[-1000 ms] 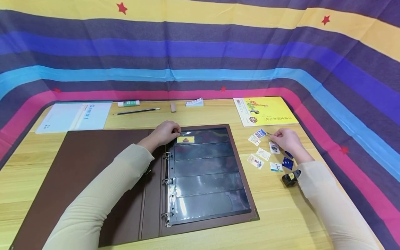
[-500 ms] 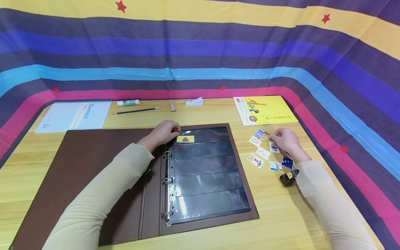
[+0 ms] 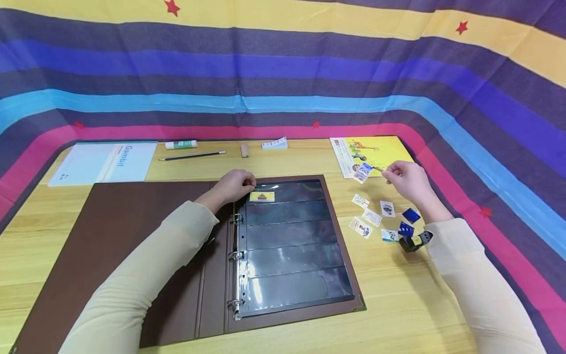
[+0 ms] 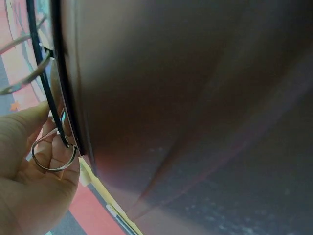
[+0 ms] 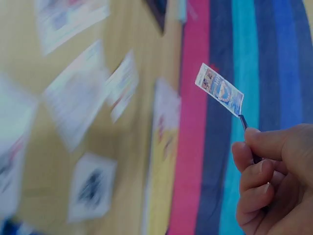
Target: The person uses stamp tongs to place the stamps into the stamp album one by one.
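Raised above the table, my right hand (image 3: 410,184) pinches dark tweezers (image 5: 244,122), whose tips hold a blue-and-white stamp (image 5: 220,90) by one corner. My left hand (image 3: 232,188) is at the top of the open brown ring binder (image 3: 168,236). Its thumb and fingers pinch the upper inner corner of the black stamp page (image 3: 287,236), beside the top ring (image 4: 54,166) in the left wrist view. A yellow stamp (image 3: 262,196) sits in the page's top strip. Several loose stamps (image 3: 372,217) lie on the table to the right of the binder.
A small black object (image 3: 414,242) is at the right wrist. Behind the binder lie a white booklet (image 3: 106,162), glue stick (image 3: 181,144), pencil (image 3: 192,156), eraser (image 3: 245,150) and small paper pad (image 3: 274,143). A yellow book (image 3: 389,152) lies back right. Striped cloth (image 3: 283,69) surrounds the table.
My right hand has lifted the blue-and-white stamp off the table with the tweezers, moving it up and away toward the yellow book. The left hand has stayed in place.
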`<state>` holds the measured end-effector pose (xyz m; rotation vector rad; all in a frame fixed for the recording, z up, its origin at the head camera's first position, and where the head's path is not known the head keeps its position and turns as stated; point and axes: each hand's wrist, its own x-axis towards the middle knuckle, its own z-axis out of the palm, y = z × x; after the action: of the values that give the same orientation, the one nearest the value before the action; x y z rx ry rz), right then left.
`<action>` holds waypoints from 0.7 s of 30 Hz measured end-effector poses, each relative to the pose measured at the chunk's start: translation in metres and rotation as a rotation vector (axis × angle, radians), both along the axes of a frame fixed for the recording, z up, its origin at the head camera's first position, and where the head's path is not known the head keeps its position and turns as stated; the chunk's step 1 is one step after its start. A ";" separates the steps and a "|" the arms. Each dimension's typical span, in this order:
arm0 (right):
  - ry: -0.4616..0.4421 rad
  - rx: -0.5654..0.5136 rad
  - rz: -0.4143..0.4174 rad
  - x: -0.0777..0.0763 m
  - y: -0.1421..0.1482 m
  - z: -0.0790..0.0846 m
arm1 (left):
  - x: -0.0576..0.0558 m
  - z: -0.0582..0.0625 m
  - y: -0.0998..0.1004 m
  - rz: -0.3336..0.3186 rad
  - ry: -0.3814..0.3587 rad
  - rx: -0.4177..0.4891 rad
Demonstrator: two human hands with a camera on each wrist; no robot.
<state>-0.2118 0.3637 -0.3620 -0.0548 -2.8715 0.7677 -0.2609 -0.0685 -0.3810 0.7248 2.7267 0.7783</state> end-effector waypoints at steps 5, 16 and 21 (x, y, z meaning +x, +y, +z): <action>0.015 -0.037 0.121 -0.002 -0.069 0.038 | 0.000 0.001 0.000 0.008 0.001 0.012; -0.033 -0.014 0.296 -0.047 -0.162 0.031 | 0.000 0.002 -0.001 0.017 -0.023 0.029; -0.080 -0.026 0.350 -0.060 -0.175 0.023 | -0.001 0.001 -0.002 0.024 -0.021 0.031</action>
<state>-0.2722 0.1883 -0.3388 0.4334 -2.9859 0.8786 -0.2617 -0.0704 -0.3802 0.6883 2.7150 0.8303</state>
